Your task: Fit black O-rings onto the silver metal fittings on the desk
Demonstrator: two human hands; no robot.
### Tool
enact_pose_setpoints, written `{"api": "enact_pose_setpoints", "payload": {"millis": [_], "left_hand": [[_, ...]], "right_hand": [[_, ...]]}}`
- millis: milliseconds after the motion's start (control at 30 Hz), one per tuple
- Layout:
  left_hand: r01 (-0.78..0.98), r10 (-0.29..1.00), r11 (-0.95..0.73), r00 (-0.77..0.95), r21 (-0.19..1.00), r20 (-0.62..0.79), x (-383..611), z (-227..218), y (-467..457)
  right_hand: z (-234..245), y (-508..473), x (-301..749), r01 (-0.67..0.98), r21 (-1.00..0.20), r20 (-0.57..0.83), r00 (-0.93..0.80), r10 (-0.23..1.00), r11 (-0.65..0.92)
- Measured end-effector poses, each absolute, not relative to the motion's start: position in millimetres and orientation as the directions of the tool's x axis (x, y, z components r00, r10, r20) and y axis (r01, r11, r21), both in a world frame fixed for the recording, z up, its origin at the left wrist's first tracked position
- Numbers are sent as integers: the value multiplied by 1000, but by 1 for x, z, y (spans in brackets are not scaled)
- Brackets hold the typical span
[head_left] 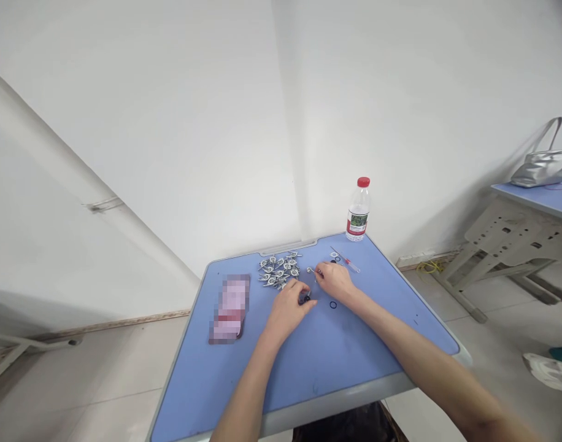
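Observation:
My left hand (288, 305) is over the middle of the blue desk, fingers curled round a small dark part (305, 298). To its right, my right hand (335, 280) pinches a small silvery metal piece (310, 271) that sticks out past the fingertips. Beyond my left hand lies a pile of small metal parts (272, 270) with round heads and thin stems. A black ring (333, 304) rests flat on the desk below my right hand. Behind that hand, a thin screwdriver (350, 262) with a clear handle lies near a small pale ring (334, 254).
A phone (230, 310), blurred out, lies on the left of the blue desk (336, 362). At the back right corner stands a red-capped water bottle (357, 215). The wall (216, 153) rises right behind. Another desk at right bears a silver bag (545, 167).

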State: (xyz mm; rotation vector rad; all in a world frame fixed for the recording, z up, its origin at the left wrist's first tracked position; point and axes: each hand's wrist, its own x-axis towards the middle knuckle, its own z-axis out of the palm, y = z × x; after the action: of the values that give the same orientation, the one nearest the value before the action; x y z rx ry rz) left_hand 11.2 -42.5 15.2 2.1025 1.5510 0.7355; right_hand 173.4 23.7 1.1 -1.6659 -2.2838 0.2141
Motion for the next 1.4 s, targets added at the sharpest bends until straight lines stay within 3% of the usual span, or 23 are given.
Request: {"api": "enact_pose_setpoints", "payload": {"millis": [133,300,767,900,1100,1267,1400], "left_hand": [[791,949,-313,277,526,149,12,14,-46],[816,961,-274,248,509,120,3,17,-45],[765,960,-102,243,636,-137,-48,41,-49],[786,962,-20,185,618,-203,-65,46,-55],[868,985,-8,93,497,-146,-68,44,-55],[809,967,-176,248,560,-55,-49,40,-53],[796,965,-185,259,577,-48,-45,38,-56]], "right_hand": [[0,25,176,900,-297,165,-279,946,318],[0,30,183,886,-340,191,-264,945,316],[8,20,189,845,-372,236,-313,920,383],[7,18,187,841,-362,244,-331,912,402],[4,18,184,835,-345,241,-362,901,428],[3,15,182,803,-380,261,-384,886,460],[4,6,174,736,-464,243,-430,870,493]]}}
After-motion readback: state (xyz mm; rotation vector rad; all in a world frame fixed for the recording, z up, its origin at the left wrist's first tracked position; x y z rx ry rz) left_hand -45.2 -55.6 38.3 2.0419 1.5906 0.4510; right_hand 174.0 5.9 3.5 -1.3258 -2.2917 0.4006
